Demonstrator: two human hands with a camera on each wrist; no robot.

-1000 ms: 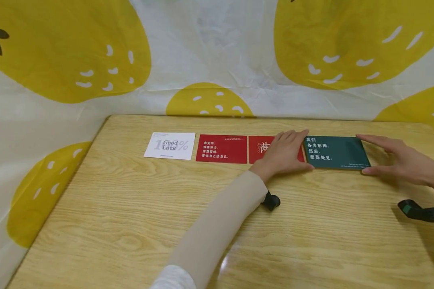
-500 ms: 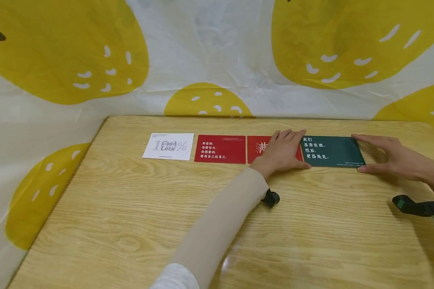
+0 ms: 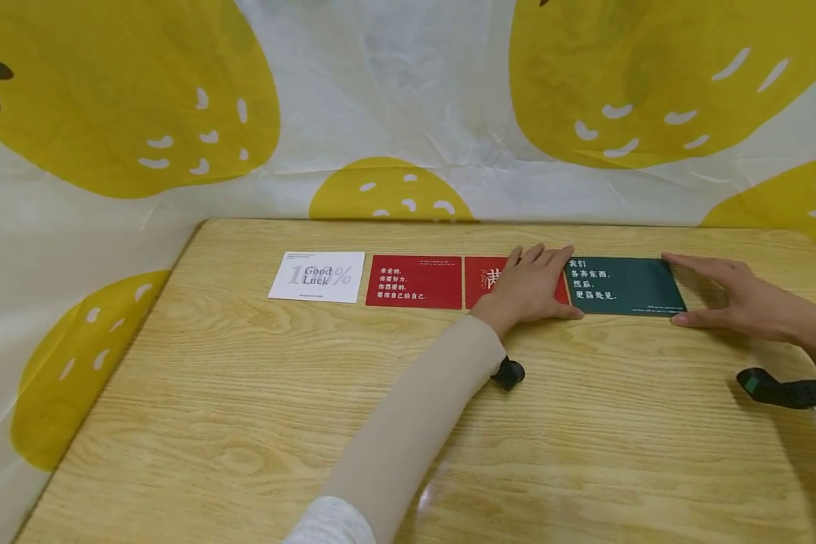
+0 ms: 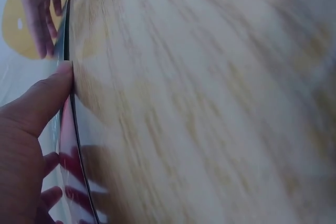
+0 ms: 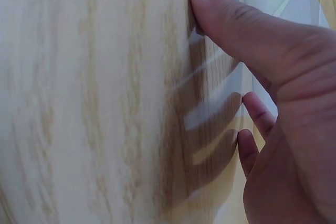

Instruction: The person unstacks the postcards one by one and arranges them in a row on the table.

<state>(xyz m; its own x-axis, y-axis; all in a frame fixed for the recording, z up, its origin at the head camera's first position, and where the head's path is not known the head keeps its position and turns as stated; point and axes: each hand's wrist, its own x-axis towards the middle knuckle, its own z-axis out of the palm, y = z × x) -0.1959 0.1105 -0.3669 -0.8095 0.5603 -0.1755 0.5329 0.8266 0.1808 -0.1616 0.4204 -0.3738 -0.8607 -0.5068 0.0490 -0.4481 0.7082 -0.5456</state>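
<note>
A dark green card point(image 3: 629, 285) with white writing lies flat at the right end of a row of cards. My right hand point(image 3: 755, 298) touches its right corners with thumb and forefinger spread. My left hand point(image 3: 527, 283) lies over a red card point(image 3: 477, 283) bearing a large white character and hides much of it. The left forefinger and thumb reach the seam between this red card and the green one. In the left wrist view, the left thumb point(image 4: 44, 95) rests at the card edge. The right thumb point(image 5: 226, 17) touches a card edge in the right wrist view.
Left of the hands lie another red card point(image 3: 415, 282) with white writing and a white "Good Luck" card point(image 3: 317, 276). The wooden table point(image 3: 245, 423) bears them near its back edge. A cloth point(image 3: 408, 91) with yellow fruit shapes hangs behind.
Over the last second the green card has slid slightly left toward the red card, my right hand moving with it. During the latest half second, hands and cards have barely moved.
</note>
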